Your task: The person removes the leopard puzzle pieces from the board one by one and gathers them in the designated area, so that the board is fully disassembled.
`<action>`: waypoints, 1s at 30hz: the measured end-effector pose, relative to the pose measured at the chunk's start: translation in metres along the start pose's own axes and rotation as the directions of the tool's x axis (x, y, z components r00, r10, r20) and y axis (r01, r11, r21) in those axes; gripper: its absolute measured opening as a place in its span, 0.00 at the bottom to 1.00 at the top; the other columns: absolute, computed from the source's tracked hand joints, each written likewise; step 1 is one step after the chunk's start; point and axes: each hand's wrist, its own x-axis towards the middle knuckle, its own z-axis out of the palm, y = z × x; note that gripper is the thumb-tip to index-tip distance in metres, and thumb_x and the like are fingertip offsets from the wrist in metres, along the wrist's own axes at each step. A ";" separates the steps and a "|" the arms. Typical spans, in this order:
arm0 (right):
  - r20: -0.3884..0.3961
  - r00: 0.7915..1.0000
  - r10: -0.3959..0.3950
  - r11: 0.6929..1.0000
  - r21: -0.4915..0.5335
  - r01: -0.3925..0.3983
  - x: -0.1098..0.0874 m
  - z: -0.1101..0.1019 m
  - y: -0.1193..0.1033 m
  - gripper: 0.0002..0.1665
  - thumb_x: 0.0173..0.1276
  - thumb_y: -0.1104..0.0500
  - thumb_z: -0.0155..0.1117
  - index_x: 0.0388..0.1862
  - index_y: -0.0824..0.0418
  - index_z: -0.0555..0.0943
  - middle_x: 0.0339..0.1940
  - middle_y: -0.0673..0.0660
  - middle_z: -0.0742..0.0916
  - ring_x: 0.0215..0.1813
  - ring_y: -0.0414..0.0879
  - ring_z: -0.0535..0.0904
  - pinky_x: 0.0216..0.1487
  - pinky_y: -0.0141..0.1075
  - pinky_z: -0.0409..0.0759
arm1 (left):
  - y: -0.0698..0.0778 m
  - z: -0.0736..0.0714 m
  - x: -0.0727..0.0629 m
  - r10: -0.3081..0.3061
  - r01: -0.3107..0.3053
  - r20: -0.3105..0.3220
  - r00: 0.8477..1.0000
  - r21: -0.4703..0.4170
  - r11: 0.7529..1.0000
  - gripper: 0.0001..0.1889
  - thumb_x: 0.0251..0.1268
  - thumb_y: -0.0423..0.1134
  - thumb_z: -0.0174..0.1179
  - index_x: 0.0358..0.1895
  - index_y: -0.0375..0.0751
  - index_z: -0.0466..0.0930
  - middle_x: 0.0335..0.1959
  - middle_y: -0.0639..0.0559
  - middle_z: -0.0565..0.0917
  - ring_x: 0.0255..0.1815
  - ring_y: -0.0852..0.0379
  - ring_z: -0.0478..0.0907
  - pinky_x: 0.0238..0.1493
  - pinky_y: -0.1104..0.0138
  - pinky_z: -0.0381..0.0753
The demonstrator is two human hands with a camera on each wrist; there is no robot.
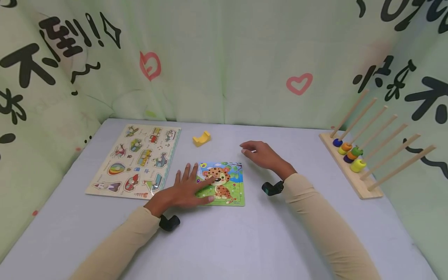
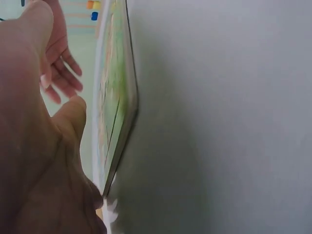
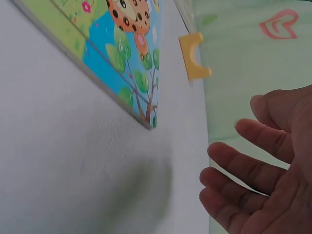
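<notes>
A small square leopard puzzle (image 1: pixel 224 190) lies flat on the table in the head view. My left hand (image 1: pixel 189 190) rests across its left side with fingers spread, hiding part of the picture. To the puzzle's upper right, my right hand (image 1: pixel 260 154) hovers over the table with relaxed fingers and nothing in them. In the right wrist view the leopard puzzle (image 3: pixel 105 53) lies apart from the right hand (image 3: pixel 263 170). A yellow arch-shaped block (image 1: pixel 201 139) sits behind the puzzle, touched by neither hand.
A larger wooden board (image 1: pixel 140 155) with vehicle pictures lies to the left of the puzzle. On the right stands a wooden peg rack (image 1: pixel 350 171) with tall slanting pegs and several coloured beads. A printed pale green curtain (image 1: pixel 224 62) encloses the table's back and sides.
</notes>
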 end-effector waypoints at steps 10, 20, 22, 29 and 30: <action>0.059 0.997 -0.052 0.996 0.079 0.048 0.009 0.021 -0.025 0.23 0.77 0.52 0.52 0.63 0.63 0.78 0.61 0.59 0.80 0.63 0.53 0.74 0.61 0.48 0.71 | 0.002 0.007 0.001 -0.011 0.011 -0.006 1.000 0.046 0.999 0.44 0.59 0.75 0.47 0.77 0.62 0.53 0.76 0.35 0.25 0.74 0.35 0.19 0.65 0.36 0.24; 0.133 0.986 -0.106 0.984 0.159 0.084 0.015 0.036 -0.042 0.23 0.78 0.52 0.51 0.63 0.64 0.77 0.56 0.59 0.83 0.60 0.52 0.77 0.61 0.48 0.71 | 0.002 0.007 -0.001 0.002 -0.003 0.017 1.000 0.082 0.997 0.49 0.53 0.73 0.58 0.78 0.61 0.51 0.76 0.34 0.24 0.74 0.34 0.20 0.65 0.35 0.26; 0.151 0.983 -0.105 0.983 0.164 0.080 0.018 0.039 -0.045 0.23 0.78 0.51 0.50 0.63 0.63 0.77 0.53 0.58 0.85 0.58 0.50 0.78 0.61 0.47 0.71 | 0.003 0.007 -0.001 -0.002 0.001 0.017 1.000 0.079 0.997 0.48 0.55 0.72 0.58 0.77 0.61 0.52 0.76 0.34 0.24 0.74 0.34 0.20 0.65 0.35 0.25; 0.192 0.977 -0.096 0.987 0.146 0.068 0.030 0.051 -0.054 0.24 0.78 0.49 0.49 0.63 0.61 0.77 0.52 0.54 0.85 0.56 0.47 0.79 0.59 0.45 0.73 | 0.001 0.008 0.000 0.000 -0.001 0.009 1.000 0.066 0.998 0.46 0.57 0.71 0.58 0.77 0.60 0.53 0.76 0.34 0.25 0.74 0.34 0.20 0.65 0.35 0.25; 0.197 0.976 -0.095 0.987 0.149 0.066 0.031 0.052 -0.055 0.24 0.78 0.49 0.48 0.63 0.61 0.77 0.52 0.54 0.85 0.56 0.47 0.79 0.58 0.45 0.73 | 0.001 0.008 0.000 0.003 -0.003 0.008 1.000 0.064 0.998 0.46 0.57 0.70 0.58 0.77 0.60 0.53 0.76 0.34 0.25 0.74 0.34 0.20 0.65 0.35 0.25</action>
